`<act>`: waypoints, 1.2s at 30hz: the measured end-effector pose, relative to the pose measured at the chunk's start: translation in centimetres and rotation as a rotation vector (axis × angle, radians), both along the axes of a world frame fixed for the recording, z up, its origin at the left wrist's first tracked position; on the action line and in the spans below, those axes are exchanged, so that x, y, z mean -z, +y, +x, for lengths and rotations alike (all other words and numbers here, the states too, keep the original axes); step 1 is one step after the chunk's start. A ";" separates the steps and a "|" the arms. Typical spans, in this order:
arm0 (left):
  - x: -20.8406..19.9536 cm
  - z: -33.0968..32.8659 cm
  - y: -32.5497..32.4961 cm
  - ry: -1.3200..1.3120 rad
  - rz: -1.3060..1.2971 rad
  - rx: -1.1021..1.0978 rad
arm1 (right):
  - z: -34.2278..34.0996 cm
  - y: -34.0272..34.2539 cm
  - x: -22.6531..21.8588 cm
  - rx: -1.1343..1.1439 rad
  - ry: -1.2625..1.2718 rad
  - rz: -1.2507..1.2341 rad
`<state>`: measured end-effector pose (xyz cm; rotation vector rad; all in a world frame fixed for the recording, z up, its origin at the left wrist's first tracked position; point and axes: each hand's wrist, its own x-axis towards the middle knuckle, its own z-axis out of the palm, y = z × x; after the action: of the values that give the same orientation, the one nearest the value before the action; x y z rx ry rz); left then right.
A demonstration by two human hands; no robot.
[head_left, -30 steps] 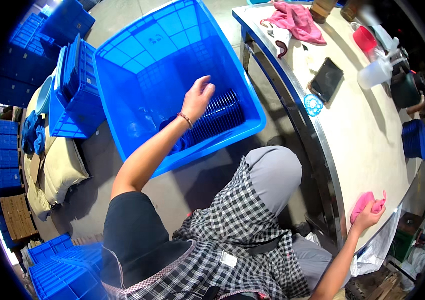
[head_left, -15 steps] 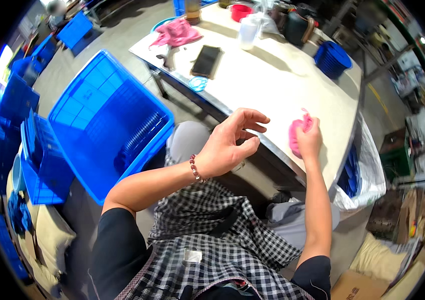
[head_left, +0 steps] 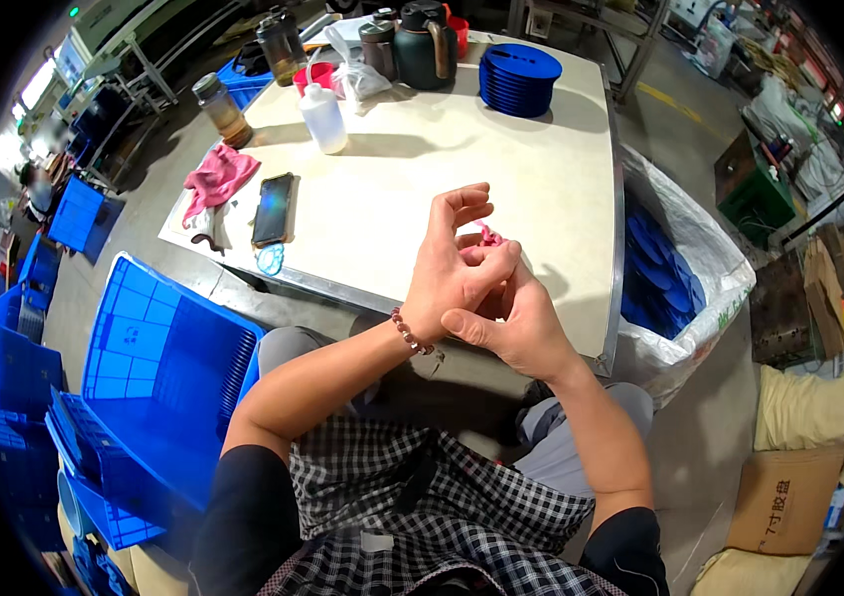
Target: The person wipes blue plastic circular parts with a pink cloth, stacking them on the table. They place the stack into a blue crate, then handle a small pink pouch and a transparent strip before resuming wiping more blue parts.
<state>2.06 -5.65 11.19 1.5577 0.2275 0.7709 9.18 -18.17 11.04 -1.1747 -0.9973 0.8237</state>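
Observation:
My two hands meet above the near edge of the pale table (head_left: pixel 422 184). My left hand (head_left: pixel 452 268), with a beaded bracelet at its wrist, is open, its fingers bent and its thumb lying across the fingers of the other hand. My right hand (head_left: pixel 531 323) is closed on a small pink cloth (head_left: pixel 486 236). Only a bit of that cloth shows between the hands; the rest is hidden behind them.
A stack of blue discs (head_left: pixel 519 81), a white squeeze bottle (head_left: pixel 323 119), a dark kettle (head_left: pixel 425 50), a phone (head_left: pixel 273 209) and another pink cloth (head_left: pixel 221 176) are on the table. A blue crate (head_left: pixel 153 363) stands left; a white sack (head_left: pixel 720 308) with blue discs stands right.
My right hand has brought the pink cloth leftward from over the table to my left hand, and they now touch. The view has turned to the right.

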 end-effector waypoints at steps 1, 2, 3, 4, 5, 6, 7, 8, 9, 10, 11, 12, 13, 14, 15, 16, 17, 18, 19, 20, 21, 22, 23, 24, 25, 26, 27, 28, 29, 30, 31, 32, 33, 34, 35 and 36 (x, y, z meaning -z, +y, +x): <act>0.1 0.6 -0.3 -0.066 -0.074 0.018 | 0.0 -0.1 -0.2 -0.011 0.048 -0.010; -0.4 0.8 -0.7 -0.120 -0.099 0.007 | 0.1 -0.1 -0.1 -0.025 0.097 -0.020; -0.4 0.7 -0.7 -0.115 -0.143 0.056 | 0.3 0.0 0.3 -0.043 0.073 -0.004; 0.0 0.6 -0.8 -0.115 -0.199 0.103 | 0.5 -0.1 0.5 -0.063 0.048 0.001; 0.2 0.4 -0.8 -0.115 -0.256 0.148 | 0.5 0.0 0.6 -0.086 0.023 0.006; 0.1 0.4 -0.5 -0.071 -0.285 0.178 | 0.2 0.1 0.4 -0.087 0.127 -0.022; 0.3 0.2 -0.4 -0.070 -0.298 0.172 | 0.1 0.3 0.6 -0.077 0.103 -0.015; 0.5 0.2 -0.5 -0.069 -0.311 0.164 | 0.0 0.5 0.9 -0.068 0.078 -0.009; 0.7 0.1 -0.5 -0.069 -0.325 0.157 | 0.1 0.6 1.2 -0.059 0.054 -0.002; 0.2 0.2 -0.5 -0.075 -0.265 0.129 | 0.5 0.9 1.2 -0.092 0.037 0.035; 0.1 0.1 -0.5 -0.083 -0.280 0.130 | 0.4 0.9 1.0 -0.094 0.102 0.024; 0.0 -0.1 -0.5 -0.092 -0.295 0.131 | 0.1 0.8 0.5 -0.094 0.167 0.012; -0.1 -0.2 -0.4 -0.096 -0.302 0.138 | -0.1 0.9 0.0 -0.090 0.234 0.009; -0.2 -0.4 -0.5 -0.108 -0.266 0.129 | 0.4 0.7 0.7 -0.139 0.227 0.020; -0.2 -0.4 -0.6 -0.102 -0.314 0.144 | 0.2 0.8 0.5 -0.089 0.242 -0.015; -0.3 -0.6 -0.7 -0.093 -0.357 0.159 | -0.3 0.9 0.1 -0.039 0.259 -0.046; -0.3 -0.7 -0.7 -0.083 -0.401 0.174 | 0.0 0.7 0.2 -0.043 0.275 -0.113; -0.2 -0.6 -0.7 -0.056 -0.437 0.170 | 0.3 0.4 0.3 -0.047 0.292 -0.181; -0.2 -0.6 -0.7 -0.063 -0.441 0.190 | 0.2 0.5 0.3 -0.047 0.302 -0.145; -0.1 -0.6 -0.7 -0.071 -0.445 0.210 | 0.0 0.6 0.3 -0.046 0.311 -0.108; -0.1 -0.6 -0.7 -0.079 -0.449 0.229 | -0.2 0.6 0.3 -0.046 0.321 -0.072; 0.1 -0.6 -0.7 -0.096 -0.453 0.240 | -0.3 0.6 0.3 -0.046 0.320 -0.060; 0.3 -0.6 -0.8 -0.113 -0.457 0.252 | -0.5 0.6 0.2 -0.046 0.319 -0.049; 0.4 -0.6 -0.8 -0.131 -0.461 0.264 | -0.6 0.5 0.1 -0.046 0.318 -0.037; 0.3 -0.7 -0.8 -0.140 -0.470 0.279 | -0.6 0.4 0.3 -0.045 0.307 -0.039; 0.2 -0.8 -0.8 -0.150 -0.478 0.295 | -0.5 0.2 0.7 -0.044 0.296 -0.042; 0.1 -0.9 -0.8 -0.159 -0.487 0.311 | -0.4 0.1 0.8 -0.043 0.285 -0.044; 0.2 -0.9 -0.8 -0.166 -0.473 0.316 | -0.4 0.2 0.8 -0.035 0.273 -0.035; 0.3 -0.9 -0.7 -0.174 -0.459 0.320 | -0.6 0.3 0.6 -0.027 0.261 -0.026; 0.4 -0.9 -0.7 -0.181 -0.444 0.325 | -0.7 0.3 0.5 -0.020 0.248 -0.017; 0.4 -0.9 -0.7 -0.180 -0.445 0.325 | -0.6 0.3 0.6 -0.025 0.237 -0.019; 0.5 -0.9 -0.7 -0.178 -0.445 0.325 | -0.6 0.3 0.8 -0.031 0.225 -0.021; 0.5 -0.9 -0.7 -0.177 -0.445 0.324 | -0.5 0.3 0.8 -0.036 0.214 -0.023; 0.4 -1.0 -0.6 -0.173 -0.445 0.334 | -0.5 0.3 0.7 -0.029 0.196 -0.018; 0.3 -1.1 -0.6 -0.168 -0.446 0.344 | -0.6 0.4 0.5 -0.023 0.178 -0.014; 0.2 -1.2 -0.5 -0.164 -0.446 0.354 | -0.7 0.5 0.2 -0.016 0.161 -0.009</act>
<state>0.91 -6.17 11.00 1.0668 -0.0022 0.5193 8.47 -17.62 10.81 -1.0911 -0.8725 0.9207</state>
